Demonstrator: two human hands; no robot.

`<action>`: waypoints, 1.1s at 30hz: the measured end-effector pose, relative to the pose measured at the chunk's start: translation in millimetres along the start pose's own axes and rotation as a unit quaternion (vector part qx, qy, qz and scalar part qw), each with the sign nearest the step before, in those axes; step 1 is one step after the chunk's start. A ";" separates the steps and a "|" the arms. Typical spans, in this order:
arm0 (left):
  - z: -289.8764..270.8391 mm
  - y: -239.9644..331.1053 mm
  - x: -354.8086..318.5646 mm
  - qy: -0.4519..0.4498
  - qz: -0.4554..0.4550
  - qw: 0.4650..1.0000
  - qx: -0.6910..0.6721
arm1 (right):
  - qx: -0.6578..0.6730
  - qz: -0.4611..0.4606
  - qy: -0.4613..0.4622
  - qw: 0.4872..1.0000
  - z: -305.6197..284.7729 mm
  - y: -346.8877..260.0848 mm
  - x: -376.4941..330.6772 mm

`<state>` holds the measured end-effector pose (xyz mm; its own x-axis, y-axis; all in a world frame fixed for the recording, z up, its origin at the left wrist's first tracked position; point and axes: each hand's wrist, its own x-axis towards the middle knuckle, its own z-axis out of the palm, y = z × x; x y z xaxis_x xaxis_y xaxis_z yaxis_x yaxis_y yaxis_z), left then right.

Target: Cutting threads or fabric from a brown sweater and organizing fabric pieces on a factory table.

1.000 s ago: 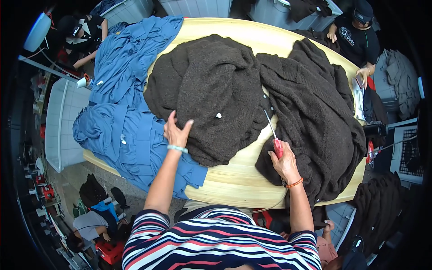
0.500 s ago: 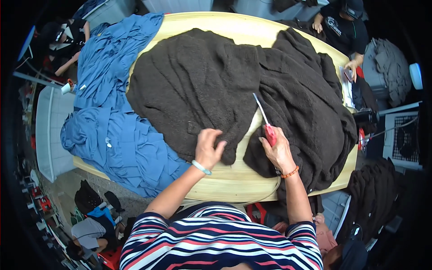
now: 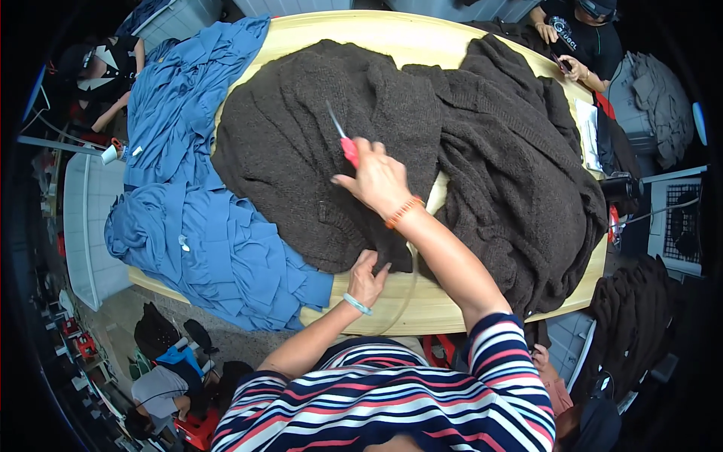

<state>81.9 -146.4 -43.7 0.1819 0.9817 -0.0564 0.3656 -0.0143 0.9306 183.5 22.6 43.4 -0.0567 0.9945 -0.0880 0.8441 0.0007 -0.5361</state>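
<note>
A dark brown knit garment lies spread on the pale yellow table. My right hand is above its middle, closed around a red-handled tool with a long thin metal tip pointing up and left. A pale thin hose runs down from near my right wrist across the table's near edge; where it joins is hidden. My left hand pinches the garment's near edge, close to the front of the table. To the right lies a heap of similar dark brown knitwear.
Blue garments are piled along the table's left side. Persons are at the far left and far right; the right one holds a phone-like object. Papers lie at the right edge. A white bin stands left, dark garments lower right.
My right hand has swung left and away from me with the tool, from the gap between the brown garments. My left hand has come nearer and now grips the garment's near edge.
</note>
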 end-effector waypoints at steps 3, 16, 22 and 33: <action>-5.5 -0.4 -9.4 -0.027 -0.014 0.999 -0.011 | -0.024 0.010 -0.008 1.000 35.5 -5.2 35.8; -158.8 52.1 28.9 0.096 0.128 0.985 -0.059 | 0.421 -0.126 0.128 0.889 -97.1 16.8 109.9; -99.5 -37.8 34.0 -0.097 0.029 0.989 0.104 | 0.110 0.099 -0.016 0.989 -30.9 109.8 54.6; -59.9 -52.3 65.0 -0.131 -0.196 0.958 -0.162 | 0.098 0.079 -0.034 0.991 -59.9 80.8 -98.3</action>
<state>19.9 -70.5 -74.4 0.3263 0.8175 -0.4745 0.1571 0.4481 0.8801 289.2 -68.8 59.0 0.0262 0.9711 -0.2372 0.7257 -0.1817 -0.6636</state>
